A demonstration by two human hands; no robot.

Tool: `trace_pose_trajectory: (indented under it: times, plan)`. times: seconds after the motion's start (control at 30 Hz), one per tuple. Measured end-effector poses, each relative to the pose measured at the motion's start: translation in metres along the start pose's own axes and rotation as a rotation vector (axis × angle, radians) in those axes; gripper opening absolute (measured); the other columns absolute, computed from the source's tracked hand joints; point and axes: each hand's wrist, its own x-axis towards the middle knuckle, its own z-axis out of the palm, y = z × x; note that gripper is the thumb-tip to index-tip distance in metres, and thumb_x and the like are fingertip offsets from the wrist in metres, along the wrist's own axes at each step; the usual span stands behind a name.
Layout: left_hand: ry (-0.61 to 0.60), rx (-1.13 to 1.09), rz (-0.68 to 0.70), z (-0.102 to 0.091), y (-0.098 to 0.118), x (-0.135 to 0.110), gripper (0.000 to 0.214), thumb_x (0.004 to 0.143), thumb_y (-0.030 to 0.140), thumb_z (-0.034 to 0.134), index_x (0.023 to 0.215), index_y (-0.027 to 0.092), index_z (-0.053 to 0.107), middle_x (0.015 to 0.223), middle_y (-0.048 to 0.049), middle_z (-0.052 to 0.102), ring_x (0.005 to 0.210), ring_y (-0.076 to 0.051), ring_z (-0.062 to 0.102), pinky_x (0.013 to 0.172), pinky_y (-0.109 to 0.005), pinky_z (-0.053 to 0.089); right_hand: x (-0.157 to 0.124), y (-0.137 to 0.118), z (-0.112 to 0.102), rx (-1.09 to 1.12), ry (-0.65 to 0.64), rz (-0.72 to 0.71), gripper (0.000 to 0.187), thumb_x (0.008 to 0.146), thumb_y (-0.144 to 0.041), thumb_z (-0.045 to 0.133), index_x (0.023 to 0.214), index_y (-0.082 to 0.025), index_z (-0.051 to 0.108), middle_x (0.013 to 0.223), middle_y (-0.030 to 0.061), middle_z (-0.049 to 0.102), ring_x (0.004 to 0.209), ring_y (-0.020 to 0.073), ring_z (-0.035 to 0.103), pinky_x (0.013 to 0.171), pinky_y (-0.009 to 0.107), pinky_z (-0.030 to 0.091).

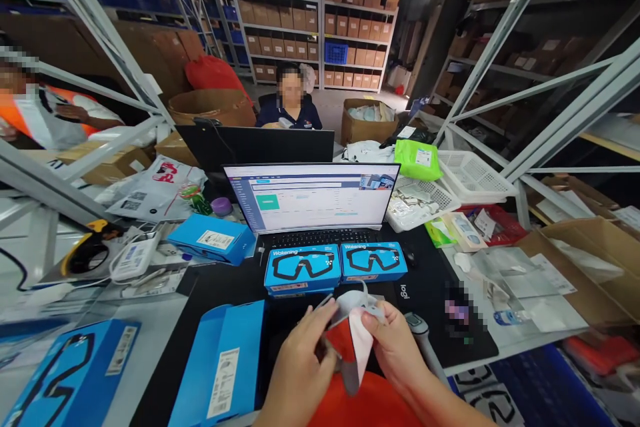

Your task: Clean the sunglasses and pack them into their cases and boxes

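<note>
My left hand (296,367) and my right hand (395,347) both pinch a small red and white pouch-like item (353,340) low in the middle of the view, above the black desk mat (430,293). Fingers of both hands are closed on its edges. Just beyond it lie two blue boxes printed with goggles, the left blue box (302,269) and the right blue box (373,261), in front of the keyboard (320,237) and the lit monitor (311,197).
An open blue box (223,363) lies at lower left, another blue box (75,377) at far left, a third (210,238) by the monitor. White baskets (473,177) and a green packet (417,159) stand at right. A cardboard carton (595,267) sits far right. A person sits opposite; another person's sleeve at left.
</note>
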Motion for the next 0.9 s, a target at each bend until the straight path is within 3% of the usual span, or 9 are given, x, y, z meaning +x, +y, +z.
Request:
trace_pose_trajectory:
  times: [0.13,0.23,0.33,0.43,0.53,0.63,0.77,0.9]
  plan:
    - [0.267,0.046,-0.013,-0.005,-0.019,-0.001,0.041,0.079,0.021,0.061,0.117,0.026,0.073,0.116,-0.0038,0.076,0.118,-0.031,0.066,0.087,-0.043,0.063,-0.006,-0.027,-0.038,-0.507,-0.107,-0.132,0.055,0.066,-0.038,0.086,0.048,-0.021,0.037,0.051,-0.0049,0.042,0.051,0.0108,0.032,0.050,0.027,0.024]
    - [0.256,0.103,0.064,-0.018,-0.018,0.004,0.044,0.073,0.018,0.064,0.114,0.028,0.075,0.107,-0.0013,0.078,0.109,-0.029,0.071,0.083,-0.039,0.064,-0.014,-0.065,-0.077,-0.865,-0.187,-0.411,0.051,0.075,-0.032,0.078,0.043,-0.022,0.040,0.045,-0.0028,0.038,0.047,0.0121,0.030,0.050,0.034,0.020]
    - [0.182,0.161,0.124,-0.029,-0.009,0.011,0.045,0.069,0.015,0.064,0.110,0.028,0.077,0.102,-0.0008,0.079,0.101,-0.028,0.074,0.088,-0.043,0.063,-0.020,-0.097,-0.097,-0.977,-0.172,-0.582,0.048,0.069,-0.030,0.082,0.042,-0.024,0.044,0.043,-0.0027,0.035,0.044,0.0124,0.028,0.050,0.037,0.017]
    - [0.141,0.158,0.175,-0.033,0.002,0.015,0.045,0.069,0.014,0.062,0.109,0.027,0.077,0.102,-0.0016,0.079,0.098,-0.026,0.075,0.091,-0.042,0.062,-0.020,-0.107,-0.082,-1.045,-0.243,-0.554,0.039,0.064,-0.022,0.085,0.046,-0.025,0.051,0.046,-0.0026,0.040,0.049,0.0147,0.033,0.053,0.035,0.021]
    - [0.119,0.143,0.254,-0.028,0.011,0.016,0.045,0.069,0.012,0.061,0.110,0.025,0.076,0.103,-0.0028,0.079,0.095,-0.025,0.076,0.095,-0.044,0.060,-0.015,-0.098,-0.050,-1.122,-0.483,-0.467,0.034,0.073,-0.013,0.077,0.051,-0.023,0.053,0.056,-0.0014,0.049,0.059,0.0159,0.039,0.058,0.031,0.025]
    - [0.060,0.141,0.347,-0.018,0.015,0.013,0.046,0.071,0.007,0.058,0.110,0.024,0.074,0.102,-0.0030,0.079,0.089,-0.022,0.076,0.099,-0.047,0.057,-0.010,-0.076,-0.023,-1.154,-0.652,-0.386,0.038,0.077,-0.004,0.065,0.052,-0.020,0.040,0.057,-0.0051,0.039,0.058,0.0126,0.033,0.057,0.028,0.022]
    - [0.001,0.181,0.452,-0.002,0.013,0.009,0.036,0.074,0.002,0.052,0.095,0.021,0.074,0.085,-0.0036,0.079,0.075,-0.020,0.075,0.093,-0.045,0.060,-0.010,-0.045,0.002,-1.229,-0.610,-0.289,0.039,0.067,0.003,0.054,0.057,-0.021,0.025,0.054,-0.0087,0.029,0.054,0.0100,0.024,0.053,0.027,0.016]
    - [-0.004,0.117,0.352,0.003,0.007,0.009,0.024,0.076,0.004,0.055,0.077,0.022,0.071,0.073,-0.0010,0.075,0.069,-0.019,0.072,0.086,-0.040,0.061,-0.002,-0.035,0.019,-1.311,-0.535,-0.216,0.033,0.067,-0.001,0.054,0.060,-0.021,0.028,0.054,-0.0093,0.031,0.056,0.0094,0.024,0.051,0.026,0.015]
